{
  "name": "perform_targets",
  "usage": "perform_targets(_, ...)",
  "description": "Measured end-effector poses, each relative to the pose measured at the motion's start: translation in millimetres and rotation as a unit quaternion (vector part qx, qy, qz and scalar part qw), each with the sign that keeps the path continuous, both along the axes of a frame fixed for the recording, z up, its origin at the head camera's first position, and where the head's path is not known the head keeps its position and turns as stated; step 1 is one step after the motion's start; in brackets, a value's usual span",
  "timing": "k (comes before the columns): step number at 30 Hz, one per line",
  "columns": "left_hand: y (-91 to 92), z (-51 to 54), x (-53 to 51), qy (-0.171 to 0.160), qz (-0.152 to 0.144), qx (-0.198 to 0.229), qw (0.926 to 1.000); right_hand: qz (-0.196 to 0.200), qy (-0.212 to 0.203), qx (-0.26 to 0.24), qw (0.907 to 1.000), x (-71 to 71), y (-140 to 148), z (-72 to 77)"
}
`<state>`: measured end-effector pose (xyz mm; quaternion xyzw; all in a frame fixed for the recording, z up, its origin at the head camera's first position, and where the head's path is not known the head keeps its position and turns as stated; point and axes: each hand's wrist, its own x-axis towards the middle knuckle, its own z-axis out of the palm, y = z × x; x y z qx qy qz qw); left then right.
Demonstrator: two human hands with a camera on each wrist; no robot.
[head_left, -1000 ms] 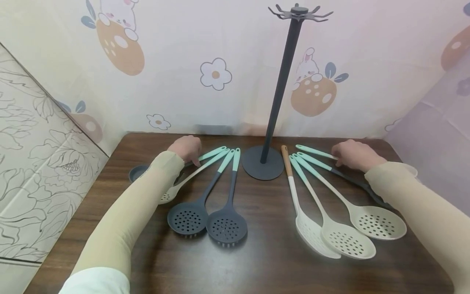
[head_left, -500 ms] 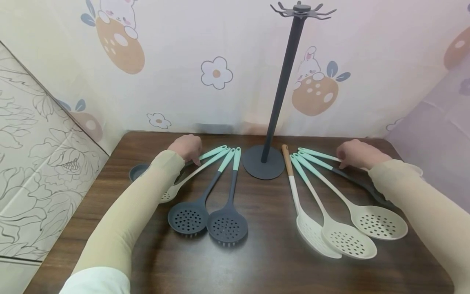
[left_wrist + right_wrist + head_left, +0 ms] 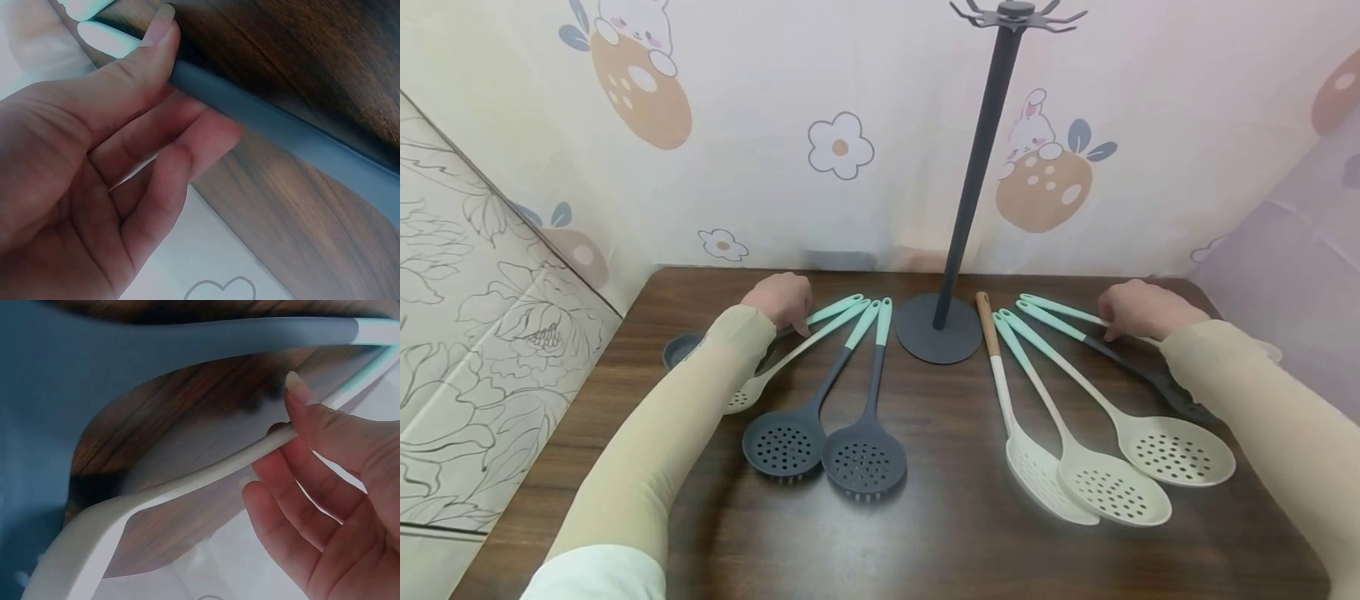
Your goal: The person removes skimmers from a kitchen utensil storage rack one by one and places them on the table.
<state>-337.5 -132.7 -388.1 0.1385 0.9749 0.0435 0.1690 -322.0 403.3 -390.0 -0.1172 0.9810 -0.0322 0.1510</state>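
My left hand (image 3: 780, 301) pinches the stem of a dark grey kitchen utensil (image 3: 269, 122) with a mint handle, between thumb and fingers. Its rounded dark head peeks out left of the sleeve in the head view; whether it is a ladle or a spoon I cannot tell. At the far right of the table, my right hand (image 3: 1150, 308) pinches the stem of a cream utensil (image 3: 212, 472), also mint at the handle end. The forearm mostly hides its head. Just in front of that hand lies a dark grey utensil (image 3: 1138, 371), its head partly behind the sleeve.
A dark hook stand (image 3: 973, 183) rises at the back of the wooden table (image 3: 925, 542). Two dark skimmers (image 3: 862, 460) and a cream perforated spoon (image 3: 775, 371) lie left of it. Two cream skimmers (image 3: 1180, 450) and a wooden-handled slotted turner (image 3: 1000, 392) lie right.
My right hand has shifted right with the cream utensil, and the dark utensil beside it has slid slightly right too. My left hand stays where it was.
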Motion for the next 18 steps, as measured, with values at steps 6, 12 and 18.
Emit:
perform_targets(6,-0.7,1.3,1.9,0.002,0.005,0.016,0.9999,-0.009,0.004,-0.007,0.9999,1.8,2.6,0.6)
perform_targets(12,0.1,-0.1,2.7,0.007,-0.002,0.009,0.9999,-0.011,0.01,-0.011,0.9998,1.6,7.5,-3.7)
perform_targets(18,0.4,4.6,6.9,0.023,-0.005,-0.018,0.9996,-0.002,0.026,-0.003,0.9997,1.4,6.4,-7.0)
